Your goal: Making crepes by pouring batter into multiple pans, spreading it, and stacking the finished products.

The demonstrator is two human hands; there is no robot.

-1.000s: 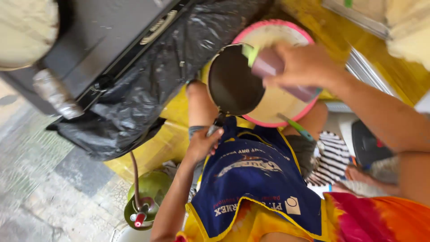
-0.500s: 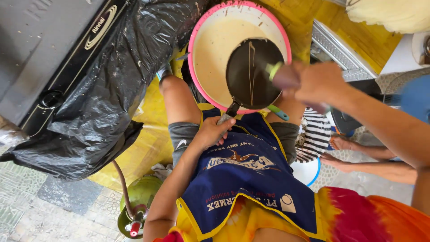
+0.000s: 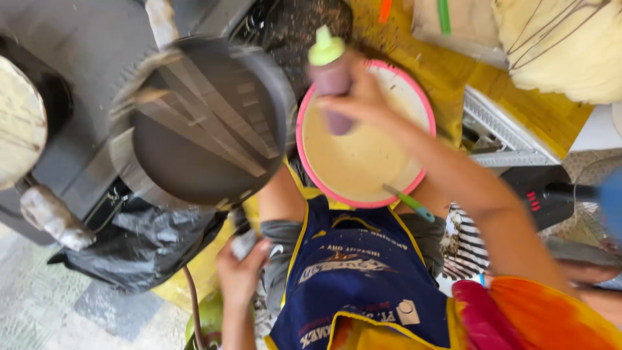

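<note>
Keeping the round dark frying pan [image 3: 207, 123] level over the black stove looks wise; it is blurred and streaked with pale lines. The left hand [image 3: 241, 272] is closed around its handle, low at centre-left. The right hand [image 3: 363, 97] is wrapped around a purple squeeze bottle with a green cap [image 3: 330, 78], held over the pink-rimmed bowl of pale batter [image 3: 363, 155].

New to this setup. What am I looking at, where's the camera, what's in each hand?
No machine here: a person works with bare hands, and one head-worn camera looks straight down over their blue apron. The left hand grips the handle of a dark round pan, held up over a black bag. The right hand holds a purple squeeze bottle with a green cap above a pink-rimmed basin of pale batter, where a green-handled utensil leans on the rim.
</note>
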